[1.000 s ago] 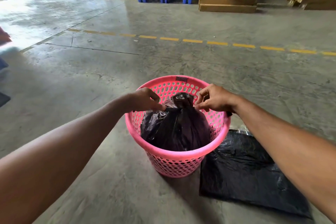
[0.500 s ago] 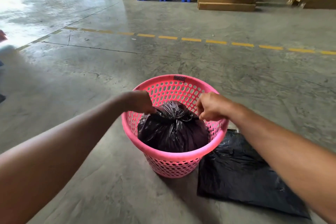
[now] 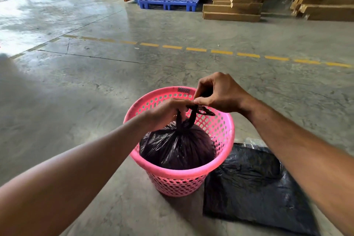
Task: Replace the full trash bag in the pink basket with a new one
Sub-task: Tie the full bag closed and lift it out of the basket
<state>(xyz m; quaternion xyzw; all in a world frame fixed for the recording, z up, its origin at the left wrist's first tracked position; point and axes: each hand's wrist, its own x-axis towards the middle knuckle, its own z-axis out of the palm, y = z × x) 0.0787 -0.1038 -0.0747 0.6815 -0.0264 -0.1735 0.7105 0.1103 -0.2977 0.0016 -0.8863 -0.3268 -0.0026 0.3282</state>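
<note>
A pink perforated basket (image 3: 220, 166) stands on the concrete floor in front of me. Inside it sits a full black trash bag (image 3: 178, 147), gathered at the top into two twisted strips. My left hand (image 3: 164, 113) grips one strip just above the bag. My right hand (image 3: 218, 94) pinches the other strip's end over the basket's far rim, touching my left fingers. A flat, folded black bag (image 3: 256, 184) lies on the floor right of the basket.
Bare concrete floor surrounds the basket, crossed by a dashed yellow line (image 3: 195, 49). Far back are a blue pallet (image 3: 168, 3) with cartons and stacks of long cardboard boxes (image 3: 233, 7).
Both hands have come up from the basket's sides and met above the bag, pulling its top into two strips. The camera has tilted down slightly.
</note>
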